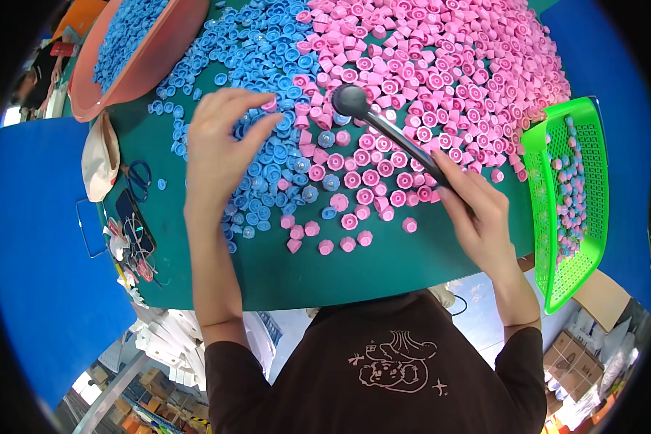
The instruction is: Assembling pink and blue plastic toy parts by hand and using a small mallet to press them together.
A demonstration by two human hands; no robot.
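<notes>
My right hand (477,210) grips the dark handle of a small black mallet (349,100) with a rounded head. Its head hangs over the border between a spread of small pink cups (441,65) and a spread of small blue caps (260,36). My left hand (220,137) is bent over the blue caps, finger and thumb curled toward each other. A small pink cup (269,105) shows at its index fingertip, partly hidden. A few blue caps with a shiny centre (327,139) lie among the pink cups near the mallet.
A pink basin (87,101) of blue caps stands at the far left. On the right, a green plastic basket (589,188) holds pink-and-blue pieces. Blue-handled scissors (137,181), a phone (134,217) and a white pouch (101,159) lie along the green table's (267,278) left edge.
</notes>
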